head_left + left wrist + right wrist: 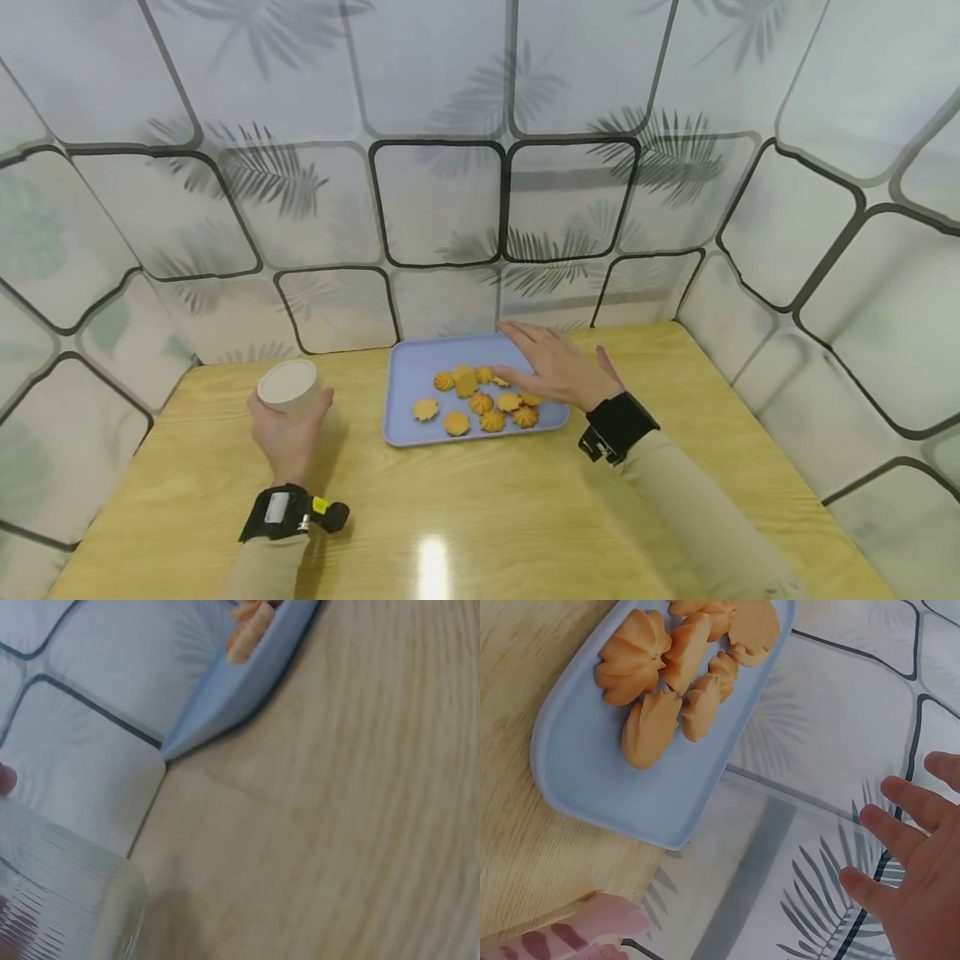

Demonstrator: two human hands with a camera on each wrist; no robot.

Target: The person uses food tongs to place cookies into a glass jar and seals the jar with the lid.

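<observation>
At the left of the table, my left hand (288, 437) grips a clear ribbed container (67, 892). In the head view, this container's round top (288, 382) looks pale and faces up. A blue tray (405, 358) lies at the back middle, bearing several golden cookies (634, 660), some swirled and some lying flat side up. My right hand (555, 364) hovers over the tray's right side with its fingers (904, 832) extended and spread, holding nothing. Black bands with small cameras circle both wrists.
Behind my right wrist, partly hidden, is a pink thing with darker stripes (570, 930). The wooden table (390, 508) meets a patterned curtain (442, 208) at the back, and similar curtain stands on both sides.
</observation>
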